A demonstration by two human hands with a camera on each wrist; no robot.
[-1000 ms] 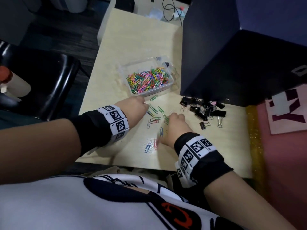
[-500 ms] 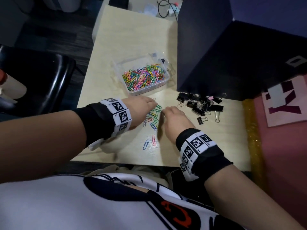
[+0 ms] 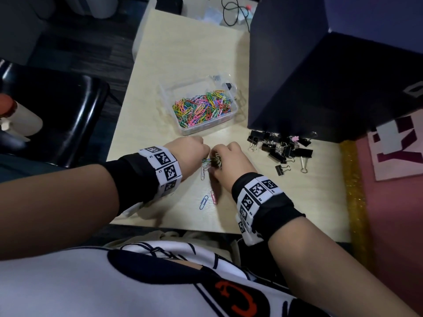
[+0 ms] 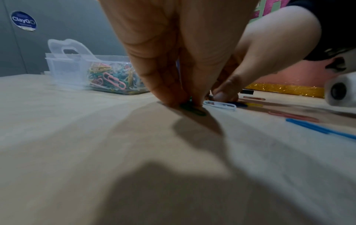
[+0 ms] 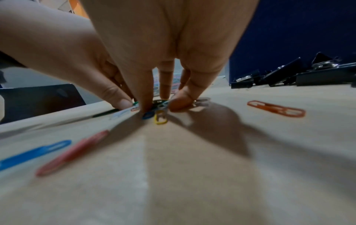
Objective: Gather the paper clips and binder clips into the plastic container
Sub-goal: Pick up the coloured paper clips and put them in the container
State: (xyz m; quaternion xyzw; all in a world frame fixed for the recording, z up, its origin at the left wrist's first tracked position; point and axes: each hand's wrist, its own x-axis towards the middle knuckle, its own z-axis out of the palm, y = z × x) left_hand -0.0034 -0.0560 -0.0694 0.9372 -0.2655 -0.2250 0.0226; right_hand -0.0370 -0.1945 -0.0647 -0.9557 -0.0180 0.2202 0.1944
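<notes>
Hands, left hand and right hand, have swept loose paper clips together, now pinching the bunch, ready for the plastic container.

From my feed there's a light wood table with a big dark blue box sitting on its right side. Black chair off to the left on dark flooring. Some cables at the far end of the table. Pink board with a gold glitter strip runs along the right edge. Round ClayGo sticker on a grey wall.
</notes>
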